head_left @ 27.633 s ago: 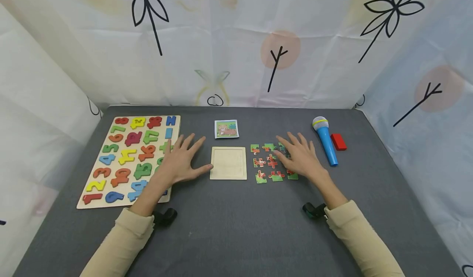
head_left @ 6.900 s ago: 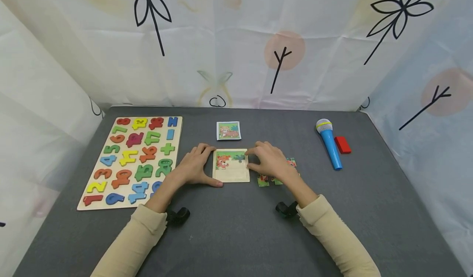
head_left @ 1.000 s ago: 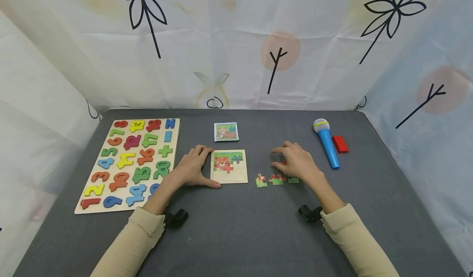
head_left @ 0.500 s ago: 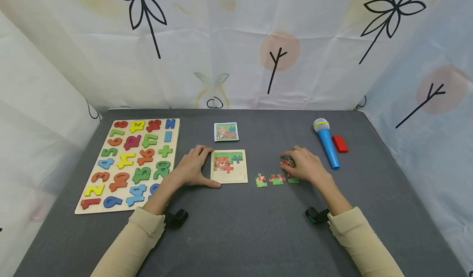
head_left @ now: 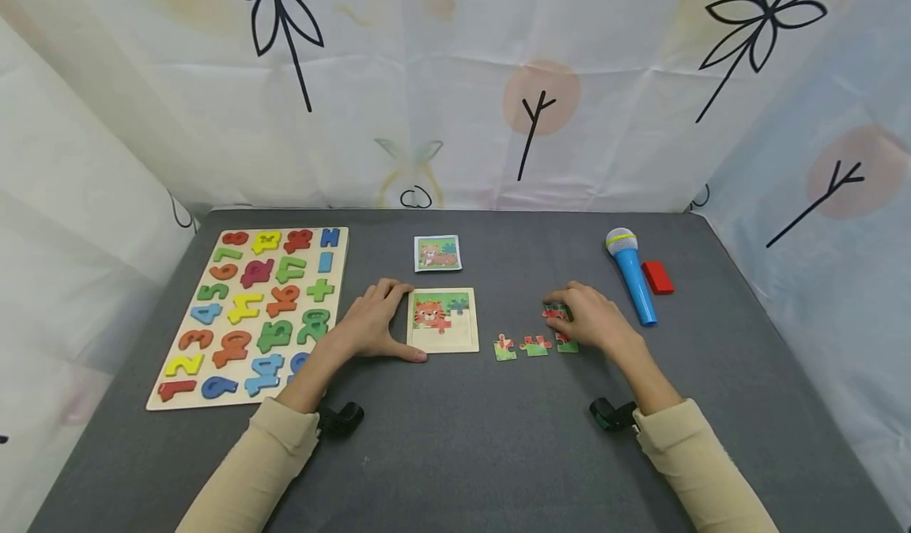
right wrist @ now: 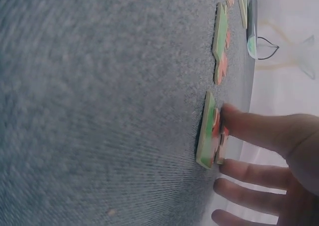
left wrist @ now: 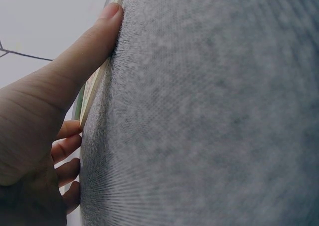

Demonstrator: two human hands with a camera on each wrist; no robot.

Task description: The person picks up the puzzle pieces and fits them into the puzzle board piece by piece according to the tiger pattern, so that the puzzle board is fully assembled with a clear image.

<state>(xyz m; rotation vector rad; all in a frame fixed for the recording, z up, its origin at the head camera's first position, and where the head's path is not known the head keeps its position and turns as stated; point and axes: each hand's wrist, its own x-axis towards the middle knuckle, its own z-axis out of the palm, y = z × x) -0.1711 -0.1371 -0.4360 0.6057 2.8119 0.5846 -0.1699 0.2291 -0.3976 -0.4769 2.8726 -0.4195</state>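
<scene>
Pinching a puzzle piece (head_left: 553, 312) right of the tray (head_left: 463, 339), the right hand (head_left: 587, 316) seemed at the picking step; the left hand (head_left: 372, 323) gripped the tray's left side. Fitting the piece inside seemed called for.

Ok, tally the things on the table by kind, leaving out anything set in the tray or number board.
Loose puzzle pieces visible: 4
Wooden tray: 1
Picture card: 1
Number board: 1
Toy microphone: 1
Red block: 1
Total: 9
</scene>
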